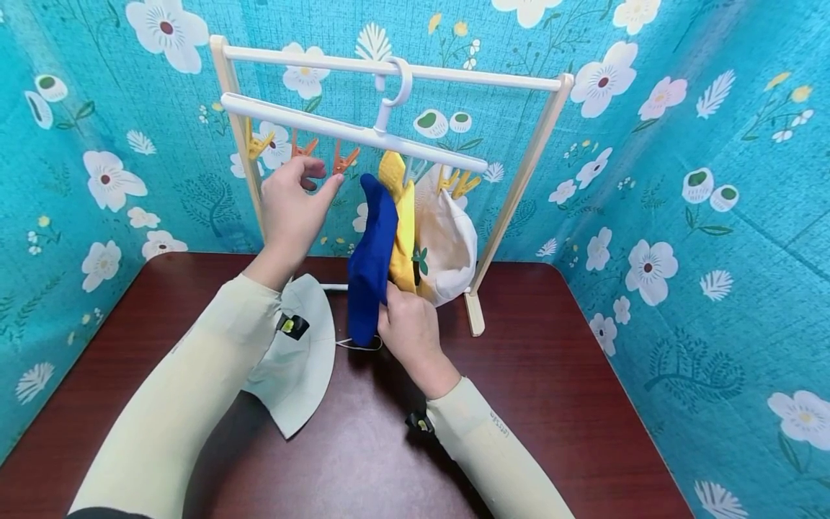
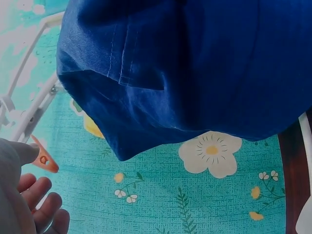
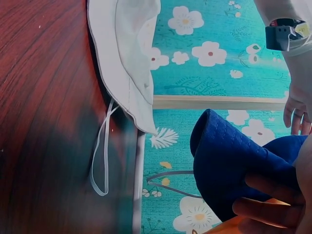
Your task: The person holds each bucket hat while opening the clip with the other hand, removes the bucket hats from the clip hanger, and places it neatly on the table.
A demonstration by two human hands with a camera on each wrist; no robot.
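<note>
My right hand point(image 1: 411, 324) grips the lower part of a blue fabric hat point(image 1: 372, 252), holding it up beneath the hanger; its fingers show against the cloth in the right wrist view. My left hand point(image 1: 295, 205) is raised by the orange clip point(image 1: 344, 160), thumb at the clip and other fingers loosely bent apart from it. That thumb point(image 2: 27, 152) also meets the orange clip point(image 2: 45, 158) in the left wrist view. A yellow hat point(image 1: 403, 238) hangs just behind the blue one. Right of it, a white hat point(image 1: 447, 245) hangs from yellow clips point(image 1: 454, 182).
A white hanger point(image 1: 311, 124) hooks over the rail of a wooden rack point(image 1: 528, 169). Further left on it are another orange clip point(image 1: 303, 144) and a yellow clip point(image 1: 257, 144). A pale hat point(image 1: 298, 367) with a cord lies on the dark red table point(image 1: 532, 404). Floral cloth surrounds the back and sides.
</note>
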